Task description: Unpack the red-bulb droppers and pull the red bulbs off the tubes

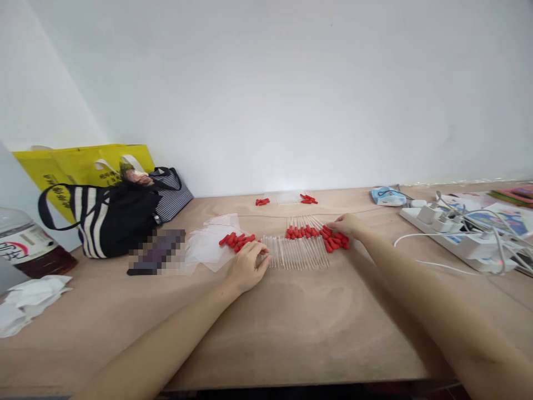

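Note:
A row of thin clear glass tubes (296, 254) lies side by side on the wooden table (316, 316). Just behind it are droppers (302, 232), their red rubber bulbs toward me and their tubes pointing away. At the row's left end, my left hand (247, 265) has its fingers curled in with thumb and fingertips close together; what is between them is hidden. My right hand (348, 226) reaches in from the right, fingers bent down onto a small heap of red rubber bulbs (334, 241). More red bulbs (236, 241) lie beyond my left hand, partly on clear plastic bags (212, 241).
Farther back lies another set of tubes (288, 198) between two groups of red bulbs. A power strip (453, 239) with cables stands right, near a blue mask (388, 195). Left are a dark flat item (158, 253), a black striped bag (114, 222), a bottle (31, 241) and tissues (31, 300).

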Tool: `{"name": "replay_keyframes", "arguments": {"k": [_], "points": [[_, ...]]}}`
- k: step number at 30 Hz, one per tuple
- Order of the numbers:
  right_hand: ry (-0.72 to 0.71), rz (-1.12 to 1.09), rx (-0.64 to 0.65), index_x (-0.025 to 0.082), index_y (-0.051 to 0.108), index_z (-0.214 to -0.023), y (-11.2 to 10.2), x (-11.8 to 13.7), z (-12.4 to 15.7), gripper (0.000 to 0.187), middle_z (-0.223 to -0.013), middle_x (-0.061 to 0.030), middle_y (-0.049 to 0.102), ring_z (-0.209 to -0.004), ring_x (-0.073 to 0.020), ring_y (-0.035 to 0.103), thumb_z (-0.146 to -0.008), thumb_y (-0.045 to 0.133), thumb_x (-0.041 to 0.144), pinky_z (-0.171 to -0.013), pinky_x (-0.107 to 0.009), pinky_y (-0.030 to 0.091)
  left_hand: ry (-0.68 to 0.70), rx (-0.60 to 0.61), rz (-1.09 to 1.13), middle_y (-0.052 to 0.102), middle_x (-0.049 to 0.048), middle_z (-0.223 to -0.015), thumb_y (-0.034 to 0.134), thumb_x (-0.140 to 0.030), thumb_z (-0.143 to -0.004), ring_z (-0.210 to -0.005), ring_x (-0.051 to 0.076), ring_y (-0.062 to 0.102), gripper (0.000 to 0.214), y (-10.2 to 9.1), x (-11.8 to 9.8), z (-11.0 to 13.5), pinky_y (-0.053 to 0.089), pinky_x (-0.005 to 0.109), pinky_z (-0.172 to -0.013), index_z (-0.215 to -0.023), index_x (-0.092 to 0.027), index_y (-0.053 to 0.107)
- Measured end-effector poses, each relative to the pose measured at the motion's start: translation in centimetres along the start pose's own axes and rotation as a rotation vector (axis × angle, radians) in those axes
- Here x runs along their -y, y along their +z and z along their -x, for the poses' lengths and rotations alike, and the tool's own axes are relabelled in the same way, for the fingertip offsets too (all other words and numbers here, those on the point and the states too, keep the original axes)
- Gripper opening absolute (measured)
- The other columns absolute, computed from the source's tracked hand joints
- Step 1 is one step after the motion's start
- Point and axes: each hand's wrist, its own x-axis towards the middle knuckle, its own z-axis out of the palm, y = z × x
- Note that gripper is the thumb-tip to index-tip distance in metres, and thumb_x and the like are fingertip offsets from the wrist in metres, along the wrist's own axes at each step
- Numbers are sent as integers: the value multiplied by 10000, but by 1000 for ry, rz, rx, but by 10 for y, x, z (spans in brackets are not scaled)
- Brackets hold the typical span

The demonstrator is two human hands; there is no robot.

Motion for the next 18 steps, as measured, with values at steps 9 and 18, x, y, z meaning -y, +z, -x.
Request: {"name": "replay_keyframes", "arguments": {"k": [9,18], "points": [[4,98,10,146,569,-520,-4,25,3,217,-482,-69,558,-513,-180,542,-620,631,328,-467,-267,360,88,21,25,544,31,-815,472,-171,-771,-818,168,495,47,1,-3,-2,418,327,-773,-787,-183,515],[-671,122,-399,201,564,-703,8,32,83,202,-732,-18,637,-755,-171,531,-786,464,356,-798,-352,267,48,-42,-13,520,73,-1025,496,-205,-760,-1002,214,450,304,1,-2,-2,390,374,-863,-1060,-185,453]]}}
